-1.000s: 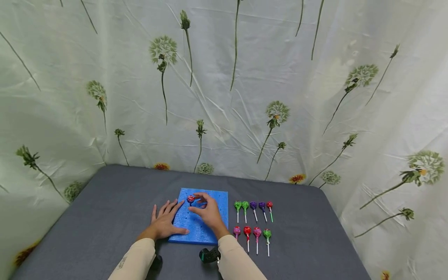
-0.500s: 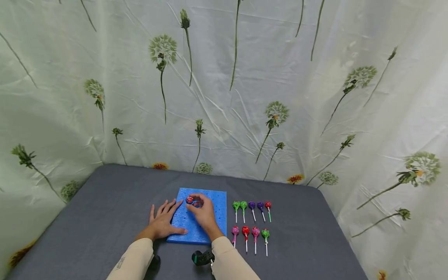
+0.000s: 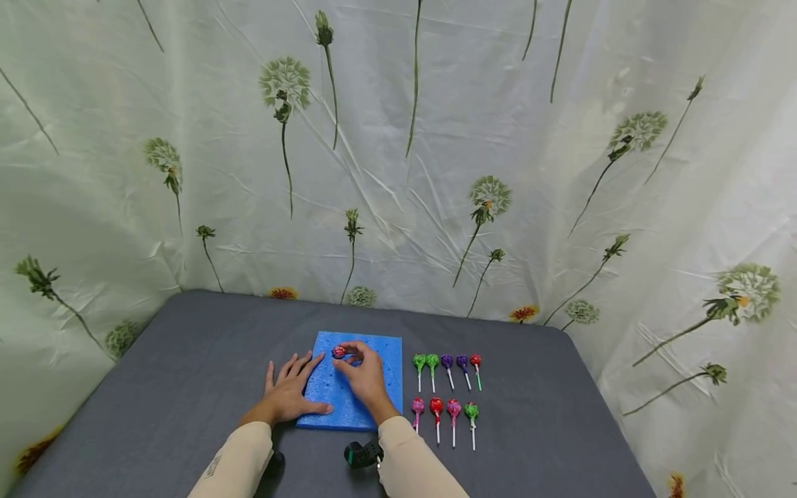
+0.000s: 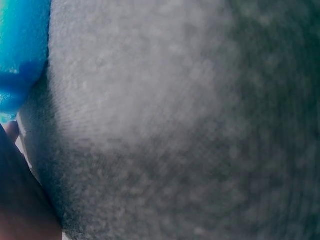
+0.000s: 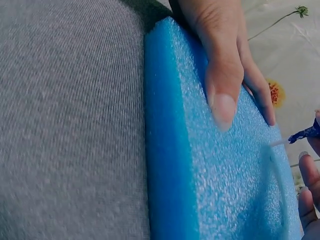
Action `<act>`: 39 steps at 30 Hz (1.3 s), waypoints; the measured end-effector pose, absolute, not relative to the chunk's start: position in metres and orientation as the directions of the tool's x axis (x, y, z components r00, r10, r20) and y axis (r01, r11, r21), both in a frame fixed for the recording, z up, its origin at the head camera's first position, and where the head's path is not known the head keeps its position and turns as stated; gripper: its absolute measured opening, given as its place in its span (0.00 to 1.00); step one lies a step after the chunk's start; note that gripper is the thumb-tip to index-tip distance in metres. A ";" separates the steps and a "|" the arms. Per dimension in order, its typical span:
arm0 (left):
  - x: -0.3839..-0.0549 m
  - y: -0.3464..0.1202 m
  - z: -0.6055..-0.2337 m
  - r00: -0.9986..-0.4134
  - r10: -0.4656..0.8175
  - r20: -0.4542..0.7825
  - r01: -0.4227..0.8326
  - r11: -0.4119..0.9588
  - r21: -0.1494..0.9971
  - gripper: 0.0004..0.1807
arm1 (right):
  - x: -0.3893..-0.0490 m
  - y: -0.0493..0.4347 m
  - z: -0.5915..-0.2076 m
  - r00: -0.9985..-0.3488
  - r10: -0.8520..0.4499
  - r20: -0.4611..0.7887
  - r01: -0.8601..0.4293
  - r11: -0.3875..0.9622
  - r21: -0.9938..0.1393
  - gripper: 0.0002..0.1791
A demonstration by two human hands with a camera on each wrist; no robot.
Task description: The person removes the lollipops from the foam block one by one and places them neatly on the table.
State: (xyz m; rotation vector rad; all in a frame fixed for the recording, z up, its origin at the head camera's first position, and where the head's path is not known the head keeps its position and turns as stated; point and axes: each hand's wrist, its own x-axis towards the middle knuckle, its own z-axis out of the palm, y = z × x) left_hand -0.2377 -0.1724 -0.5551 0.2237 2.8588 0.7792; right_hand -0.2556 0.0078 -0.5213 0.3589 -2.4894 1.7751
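Observation:
My right hand pinches a red lollipop over the far left part of a blue foam board. In the right wrist view, the lollipop's dark blue wrapper twist shows, and its white stick slants down to the foam surface, tip right at it. Flat with fingers spread, my left hand rests along the board's left side, its thumb on the foam near the front. Small dark holes dot the board. In the left wrist view mostly grey cloth shows, with a corner of foam.
Right of the board lie two rows of wrapped lollipops: a back row with green lollipops, purple and red ones, and a front row with pink, red and green. A grey cloth covers the table; a flowered curtain hangs behind.
The right hand has drawn in closer round the lollipop, and the twist under its head is now hidden in the head view. The left hand stays on the board.

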 end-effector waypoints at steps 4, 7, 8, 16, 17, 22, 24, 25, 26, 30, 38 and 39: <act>-0.238 -0.172 -0.556 -0.973 0.196 -0.123 0.105 0.847 0.521 0.65 | -0.256 0.010 -0.519 -0.969 -0.154 0.191 -0.231 0.310 -0.922 0.14; -0.238 -0.171 -0.556 -0.971 0.198 -0.132 0.102 0.847 0.521 0.65 | -0.256 0.013 -0.518 -0.970 -0.145 0.196 -0.231 0.292 -0.928 0.14; -0.237 -0.171 -0.556 -0.971 0.199 -0.134 0.102 0.847 0.521 0.64 | -0.256 0.014 -0.518 -0.970 -0.141 0.197 -0.230 0.286 -0.930 0.14; -0.236 -0.169 -0.552 -0.968 0.197 -0.155 0.088 0.847 0.525 0.64 | -0.254 0.029 -0.515 -0.963 -0.181 0.201 -0.248 0.290 -0.924 0.14; -0.236 -0.169 -0.553 -0.968 0.196 -0.155 0.087 0.845 0.527 0.64 | -0.253 0.032 -0.515 -0.961 -0.188 0.201 -0.250 0.285 -0.925 0.14; -0.235 -0.169 -0.554 -0.967 0.209 -0.148 0.097 0.834 0.543 0.65 | -0.249 0.044 -0.510 -0.966 -0.182 0.186 -0.229 0.256 -0.939 0.16; -0.235 -0.169 -0.554 -0.967 0.211 -0.142 0.102 0.834 0.542 0.65 | -0.246 0.048 -0.503 -0.966 -0.173 0.194 -0.235 0.260 -0.937 0.16; -0.235 -0.169 -0.554 -0.967 0.213 -0.139 0.106 0.835 0.540 0.65 | -0.245 0.050 -0.500 -0.966 -0.169 0.196 -0.235 0.260 -0.937 0.16; -0.235 -0.169 -0.554 -0.967 0.214 -0.136 0.109 0.835 0.539 0.65 | -0.244 0.053 -0.498 -0.965 -0.167 0.202 -0.241 0.256 -0.936 0.16; -0.235 -0.169 -0.554 -0.968 0.213 -0.136 0.109 0.837 0.536 0.64 | -0.242 0.062 -0.491 -0.968 -0.165 0.190 -0.226 0.239 -0.944 0.14; -0.231 -0.172 -0.545 -0.967 0.232 -0.108 0.134 0.818 0.560 0.62 | -0.242 0.086 -0.494 -0.980 -0.147 0.135 -0.159 0.161 -0.974 0.16; -0.231 -0.172 -0.545 -0.966 0.237 -0.106 0.138 0.814 0.564 0.62 | -0.239 0.088 -0.491 -0.981 -0.142 0.133 -0.155 0.151 -0.976 0.17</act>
